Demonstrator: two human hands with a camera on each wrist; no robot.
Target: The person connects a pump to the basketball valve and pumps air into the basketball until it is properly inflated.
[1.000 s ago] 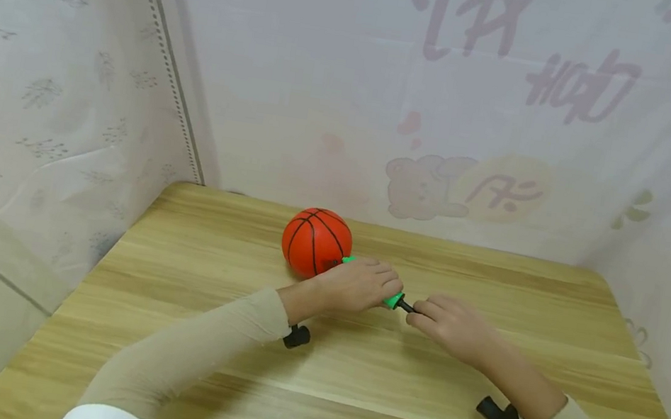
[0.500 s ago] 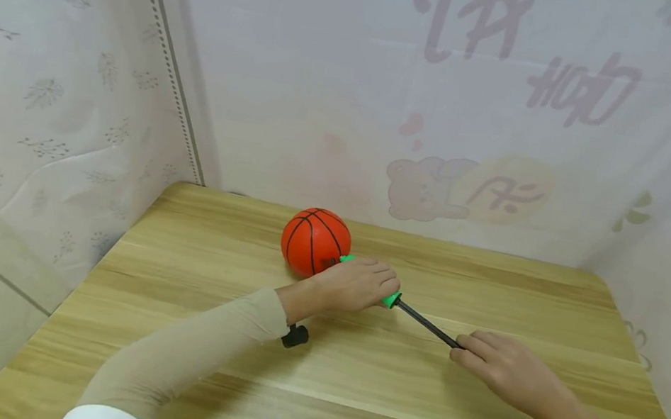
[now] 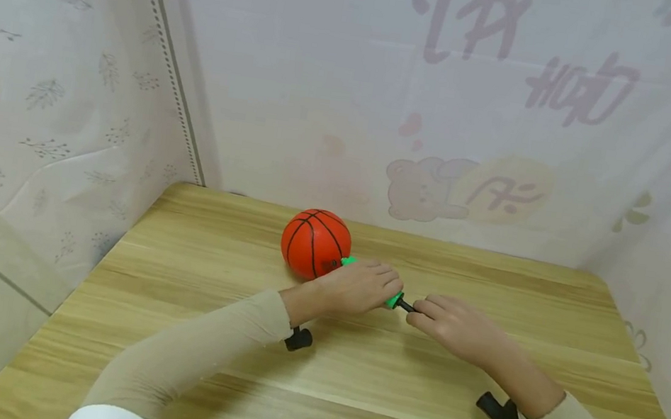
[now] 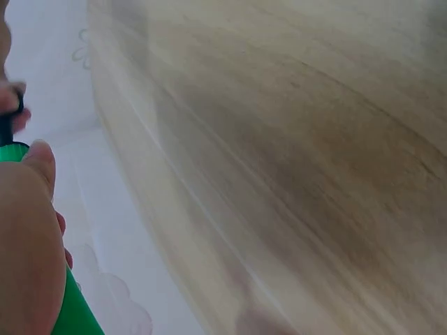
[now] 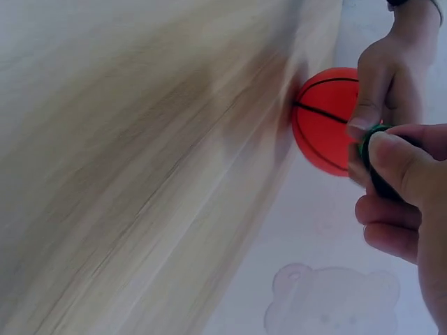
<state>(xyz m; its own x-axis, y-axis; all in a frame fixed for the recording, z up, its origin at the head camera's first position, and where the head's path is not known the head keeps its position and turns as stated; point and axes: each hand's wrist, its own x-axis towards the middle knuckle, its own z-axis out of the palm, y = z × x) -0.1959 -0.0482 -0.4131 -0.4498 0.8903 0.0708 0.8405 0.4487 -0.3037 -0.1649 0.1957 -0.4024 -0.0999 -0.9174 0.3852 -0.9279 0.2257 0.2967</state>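
A red-orange toy basketball (image 3: 313, 242) with black lines sits toward the back of the wooden table. Against its right side is the green end of a hand pump (image 3: 393, 301). My left hand (image 3: 357, 287) grips the pump's green barrel, its fingers wrapped over the top. The right hand (image 3: 454, 326) holds the pump's black handle, close to the barrel, with only a short piece of dark rod showing. In the right wrist view the thumb and fingers of the right hand (image 5: 408, 178) curl round the black handle (image 5: 383, 174). The joint between pump and ball is hidden.
The wooden table (image 3: 387, 389) has its back edge along a pale printed curtain (image 3: 301, 90). More curtain hangs at the left and right sides. Black curved pieces (image 3: 299, 339) show under both wrists.
Half a second ago the right hand had drawn the handle out to the lower right, with a long rod showing. Now it has pushed back in. Left hand and ball stay nearly still.
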